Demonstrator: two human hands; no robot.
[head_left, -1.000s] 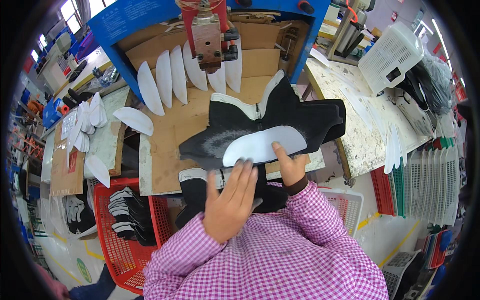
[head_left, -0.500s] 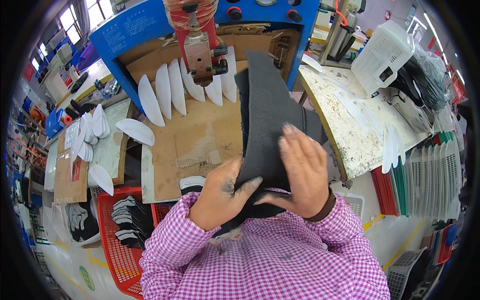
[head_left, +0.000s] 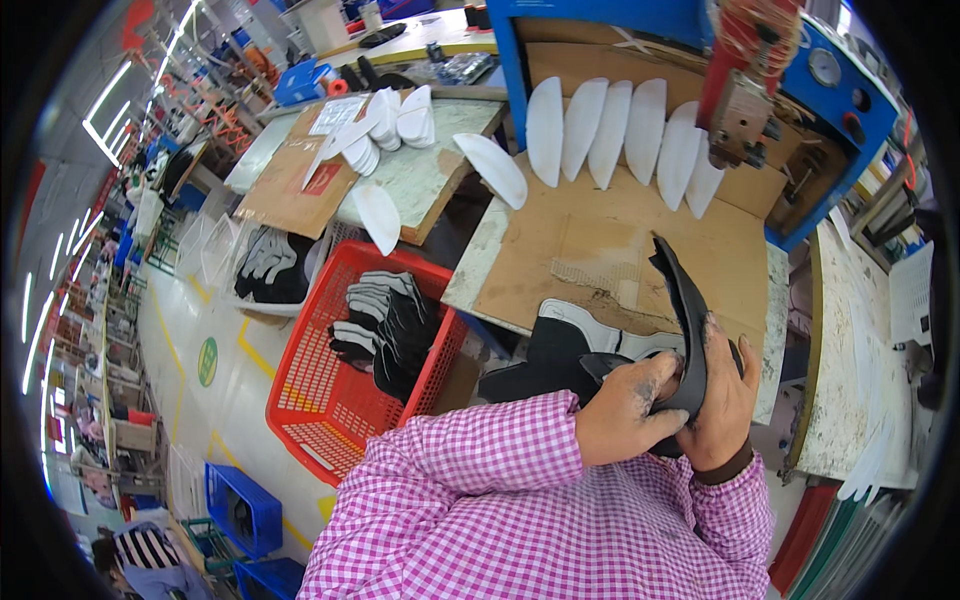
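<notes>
Both hands hold a folded black boot upper [head_left: 683, 305] close to my body, its bent edge standing up. My left hand [head_left: 625, 415] grips its lower part, with thumb and fingers closed on the black material. My right hand [head_left: 722, 400] is wrapped round the piece from the right side, palm against it. Dark smudges mark the fingers. Just beyond my left hand, more black pieces with a white lining [head_left: 580, 325] lie at the near edge of a cardboard-covered table [head_left: 600, 240]. Where the held piece ends below my hands is hidden.
A blue press [head_left: 530, 45] with a red-wrapped metal head [head_left: 740, 115] stands over the table. Several white half-moon pieces [head_left: 545, 130] lean along its back. To the left are a red basket [head_left: 300, 385] of stacked black pieces and a side table [head_left: 440, 210]; a worn bench [head_left: 850, 350] is right.
The view has swung left, bringing the red basket nearer the middle. The black upper, held up and spread before, is now lower and folded edge-on between my hands.
</notes>
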